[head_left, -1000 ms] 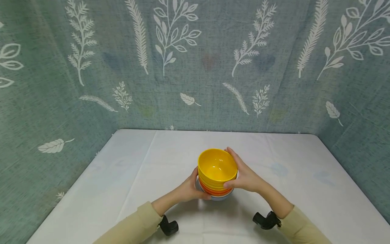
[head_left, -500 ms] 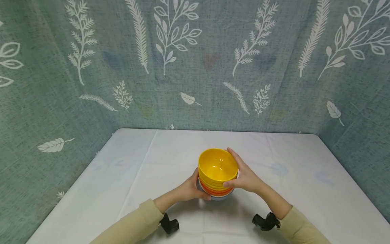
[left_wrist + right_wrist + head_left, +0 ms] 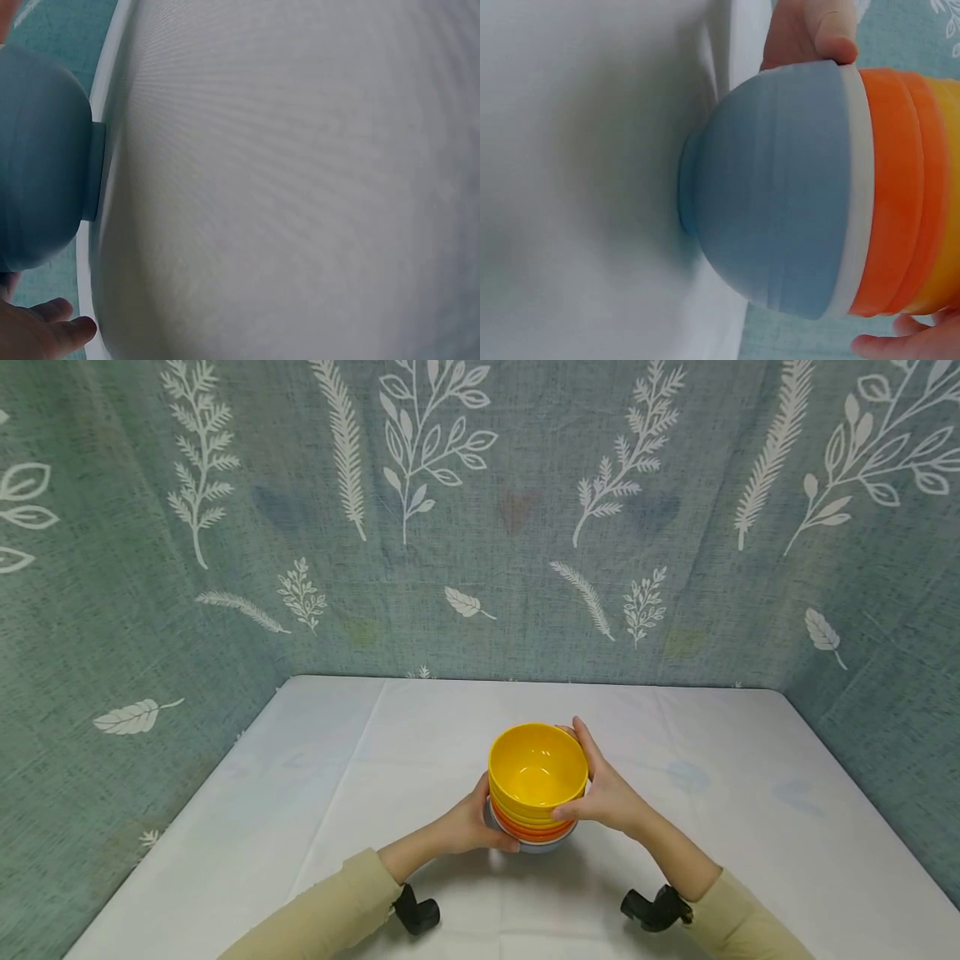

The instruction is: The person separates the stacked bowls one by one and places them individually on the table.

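A stack of nested bowls stands in the middle of the white table (image 3: 420, 718), as the head view shows. At its top is a yellow bowl (image 3: 534, 764), tilted slightly toward me. Below it comes an orange bowl (image 3: 889, 187), and lowest a light blue bowl (image 3: 780, 187) with a white rim. My left hand (image 3: 467, 823) grips the blue bowl from the left, thumb at the near side. From the right, my right hand (image 3: 606, 792) holds the yellow bowl between thumb and fingers. Whether the blue bowl's foot touches the table cannot be told.
A grey-green cloth (image 3: 510, 527) with white leaf prints hangs behind the table and along both sides. Black wrist mounts (image 3: 417, 912) sit below each beige sleeve (image 3: 330, 902).
The yellow bowl has shifted very slightly up and right. My right hand's far fingers have moved a little outward from its rim. My left hand stays nearly still.
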`<state>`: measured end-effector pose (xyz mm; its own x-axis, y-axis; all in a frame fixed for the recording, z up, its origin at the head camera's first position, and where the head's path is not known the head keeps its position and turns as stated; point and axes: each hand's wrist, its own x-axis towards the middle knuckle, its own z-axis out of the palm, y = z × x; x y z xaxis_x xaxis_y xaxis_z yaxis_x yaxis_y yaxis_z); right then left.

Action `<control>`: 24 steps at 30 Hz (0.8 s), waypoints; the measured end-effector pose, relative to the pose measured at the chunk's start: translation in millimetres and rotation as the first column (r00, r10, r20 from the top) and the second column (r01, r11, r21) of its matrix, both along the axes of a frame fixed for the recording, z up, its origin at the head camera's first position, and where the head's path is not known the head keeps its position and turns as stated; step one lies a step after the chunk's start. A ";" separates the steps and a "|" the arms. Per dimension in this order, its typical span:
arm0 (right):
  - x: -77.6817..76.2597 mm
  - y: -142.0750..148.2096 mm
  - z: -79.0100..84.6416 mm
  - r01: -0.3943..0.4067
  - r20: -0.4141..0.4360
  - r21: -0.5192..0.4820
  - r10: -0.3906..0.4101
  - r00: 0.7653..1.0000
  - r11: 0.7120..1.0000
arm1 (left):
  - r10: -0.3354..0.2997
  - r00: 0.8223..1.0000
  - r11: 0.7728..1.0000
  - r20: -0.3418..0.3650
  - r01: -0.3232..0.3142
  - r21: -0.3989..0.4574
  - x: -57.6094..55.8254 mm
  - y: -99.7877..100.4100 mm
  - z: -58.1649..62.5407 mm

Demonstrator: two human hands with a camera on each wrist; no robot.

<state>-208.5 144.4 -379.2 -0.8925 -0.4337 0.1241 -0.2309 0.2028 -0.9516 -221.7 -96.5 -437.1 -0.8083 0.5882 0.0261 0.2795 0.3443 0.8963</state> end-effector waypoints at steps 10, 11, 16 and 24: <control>-0.9 0.9 -3.8 -0.013 0.098 -0.020 0.015 0.995 1.000 | -0.011 1.000 1.000 0.006 0.010 0.013 -1.2 -0.5 -0.5; -1.1 1.0 -4.1 -0.014 0.105 -0.016 0.015 0.994 1.000 | -0.008 1.000 1.000 0.007 0.008 0.010 -1.0 -0.4 -0.4; -2.0 2.5 -4.9 -0.024 0.093 -0.024 0.026 0.995 0.999 | 0.004 1.000 1.000 0.020 -0.004 0.001 -0.5 0.2 0.5; -3.3 4.0 -2.9 -0.058 0.001 -0.013 0.058 0.998 0.998 | -0.005 1.000 1.000 0.019 0.005 0.006 -1.0 -1.1 -0.4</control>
<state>-211.9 148.4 -382.1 -0.8661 -0.4829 0.1289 -0.2409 0.1773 -0.9542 -222.7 -97.6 -437.6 -0.8058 0.5920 0.0142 0.2638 0.3375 0.9036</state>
